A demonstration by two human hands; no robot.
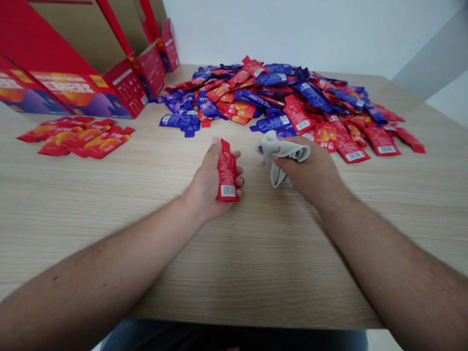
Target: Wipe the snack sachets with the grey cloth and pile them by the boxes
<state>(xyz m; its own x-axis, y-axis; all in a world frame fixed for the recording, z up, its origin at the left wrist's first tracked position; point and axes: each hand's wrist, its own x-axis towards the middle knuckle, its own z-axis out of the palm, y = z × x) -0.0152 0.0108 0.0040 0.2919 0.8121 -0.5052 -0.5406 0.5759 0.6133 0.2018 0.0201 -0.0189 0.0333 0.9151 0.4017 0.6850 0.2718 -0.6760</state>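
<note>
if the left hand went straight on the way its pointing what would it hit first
Probably the grey cloth in the right hand, though depth is hard to judge from this view.

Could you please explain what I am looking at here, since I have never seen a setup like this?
This single picture comes from a camera worn on a person's head, looking forward and down, so the two arms are the wearer's own. The left hand holds a red sachet upright, with a barcode label at its lower end. The right hand grips a grey cloth. On the light wood-grain table lies a large heap of red and purple sachets. Further left are a smaller group of red sachets and red printed cardboard boxes.
</note>
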